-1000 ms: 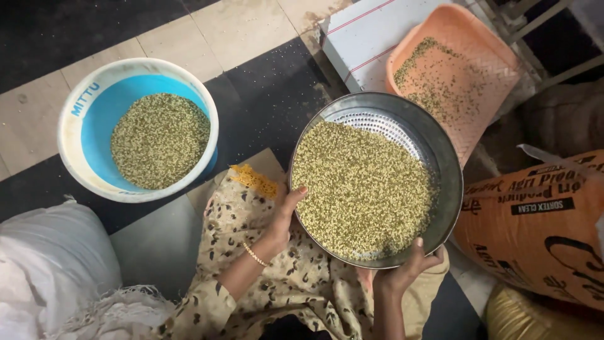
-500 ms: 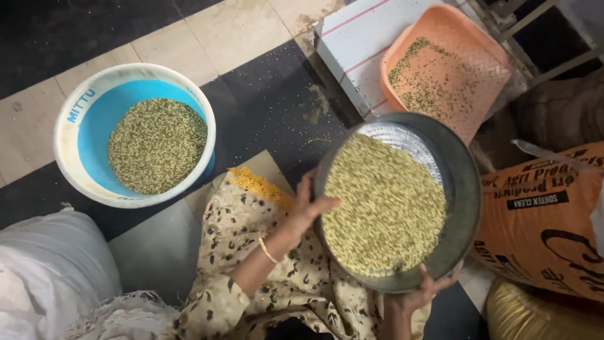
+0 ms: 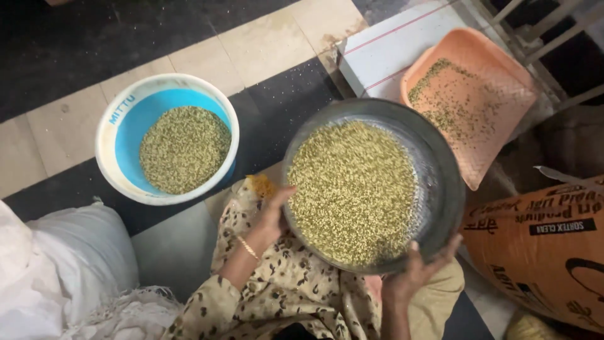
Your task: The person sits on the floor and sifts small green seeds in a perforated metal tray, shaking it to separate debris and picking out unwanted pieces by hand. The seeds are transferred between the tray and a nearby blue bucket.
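Head view shows us holding a round metal sieve [image 3: 434, 164] full of small green-yellow grains [image 3: 352, 192] over our lap, right of centre. Our left hand [image 3: 274, 217] presses flat with fingers spread against its near-left rim; our right hand [image 3: 415, 274] curls under the near-right rim, thumb over the edge. Both hands sit on the near side, so the pan lies away from us, toward the far right, and being round it has no long axis. It tilts with its far-right side raised, and the grains have gathered toward the left hand, leaving bare metal on the right. Neither hand is clearly nearer. Far left on the floor stands 1 blue tub [image 3: 110, 135] of grains; far right lies an orange winnowing tray [image 3: 497, 119]. Against the picture 0.5 s earlier, the heap has slid left and blurs more, and bare metal now shows on the right
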